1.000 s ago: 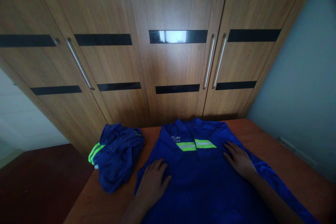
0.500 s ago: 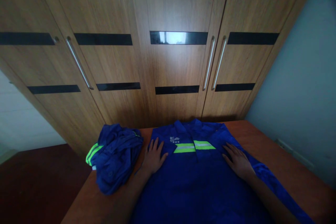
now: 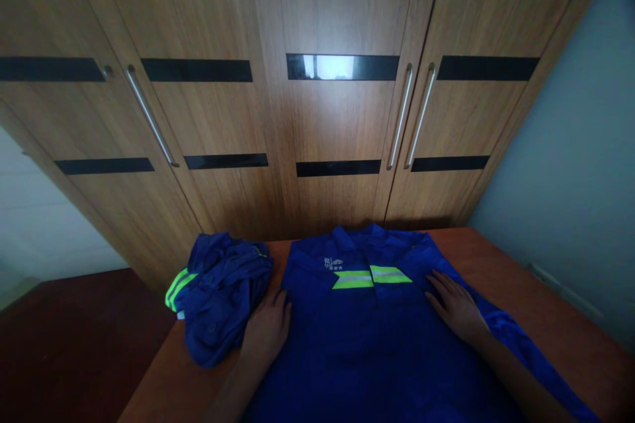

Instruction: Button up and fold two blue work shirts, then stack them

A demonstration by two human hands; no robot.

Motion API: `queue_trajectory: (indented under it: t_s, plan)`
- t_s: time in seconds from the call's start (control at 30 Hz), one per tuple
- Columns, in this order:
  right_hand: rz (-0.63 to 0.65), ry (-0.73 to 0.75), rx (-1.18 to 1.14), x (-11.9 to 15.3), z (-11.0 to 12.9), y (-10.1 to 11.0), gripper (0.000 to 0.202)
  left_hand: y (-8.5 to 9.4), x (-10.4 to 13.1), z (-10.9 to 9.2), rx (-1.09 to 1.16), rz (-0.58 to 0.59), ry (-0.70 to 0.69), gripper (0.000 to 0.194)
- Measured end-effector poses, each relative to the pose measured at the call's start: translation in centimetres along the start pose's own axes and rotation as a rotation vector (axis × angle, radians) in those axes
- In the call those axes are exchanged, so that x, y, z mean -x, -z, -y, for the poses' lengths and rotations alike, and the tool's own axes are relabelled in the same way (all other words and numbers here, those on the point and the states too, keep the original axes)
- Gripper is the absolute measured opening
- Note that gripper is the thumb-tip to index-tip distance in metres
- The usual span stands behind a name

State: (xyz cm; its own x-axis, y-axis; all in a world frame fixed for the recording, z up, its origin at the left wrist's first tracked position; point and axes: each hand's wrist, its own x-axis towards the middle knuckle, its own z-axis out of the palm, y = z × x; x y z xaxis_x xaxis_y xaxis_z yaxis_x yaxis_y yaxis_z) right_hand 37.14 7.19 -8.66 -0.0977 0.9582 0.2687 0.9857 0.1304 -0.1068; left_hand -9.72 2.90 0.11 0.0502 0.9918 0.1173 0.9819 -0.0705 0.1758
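A blue work jacket (image 3: pixel 367 337) with a yellow-green reflective band and a white logo on its chest lies spread on the reddish-brown table (image 3: pixel 476 251), collar at the far side. At its left edge is my left hand (image 3: pixel 269 324), with its fingers bent down near the cloth; whether they pinch the fabric is hidden. My right hand (image 3: pixel 455 304) lies flat on the jacket's right side by the sleeve, fingers stretched out. Left of my left hand sits a crumpled blue garment (image 3: pixel 223 304) with yellow-green stripes.
A wooden wardrobe (image 3: pixel 337 119) with black strips and long metal handles stands right behind the table. A pale wall (image 3: pixel 575 165) rises on the right. Dark red floor (image 3: pixel 74 344) shows at the lower left.
My left hand has moved left and nearer to me, from the jacket's chest to its left edge, and its fingers have drawn in. The view has shifted slightly.
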Motion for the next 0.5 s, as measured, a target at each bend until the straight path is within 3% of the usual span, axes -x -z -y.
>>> queue_trajectory:
  t_s: [0.13, 0.23, 0.37, 0.5]
  plan:
    - [0.012, -0.034, 0.006, -0.5, 0.7, 0.8, 0.052, 0.1, 1.8, 2.8, 0.161, -0.044, 0.027, 0.039]
    - [0.017, -0.092, 0.017, -2.2, 3.3, 2.5, 0.043, 0.2, 2.0, 3.4, 0.269, -0.051, 0.088, 0.038]
    - [0.012, -0.008, -0.235, -6.3, 10.5, 4.4, 0.032, 0.5, 1.7, 2.8, 0.314, -0.043, 0.11, 0.037]
    - [0.106, 0.173, -0.39, -11.2, 20.0, 3.3, 0.026, 0.6, 2.2, 2.4, 0.221, -0.041, 0.133, 0.036]
